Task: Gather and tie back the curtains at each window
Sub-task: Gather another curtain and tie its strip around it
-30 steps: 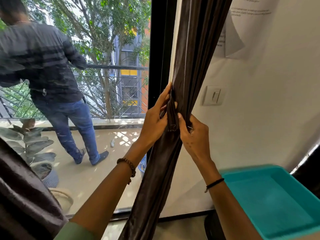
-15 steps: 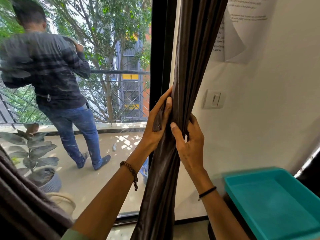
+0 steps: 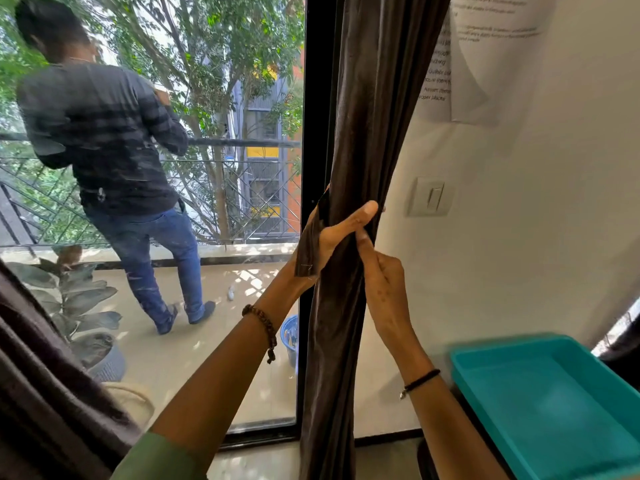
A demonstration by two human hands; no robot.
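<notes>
A white wall [image 3: 536, 237] fills 3 o'clock, carrying a light switch [image 3: 431, 196] and printed sheets [image 3: 491, 64] at 1 o'clock. A black window frame [image 3: 313, 98] rises at 12 o'clock. Daylight dapples the balcony floor [image 3: 214, 348] at 9 o'clock.

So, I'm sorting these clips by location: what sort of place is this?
Probably an indoor room opening onto a balcony: a glass door, a railing outside, a dark curtain and a wall switch.

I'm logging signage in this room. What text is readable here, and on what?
"Gather": left paper sheet on the wall, line cut off by the overlapping sheet.
"proper place": same sheet, lowest line.
All other lines on both sheets: too blurred to read.
</notes>
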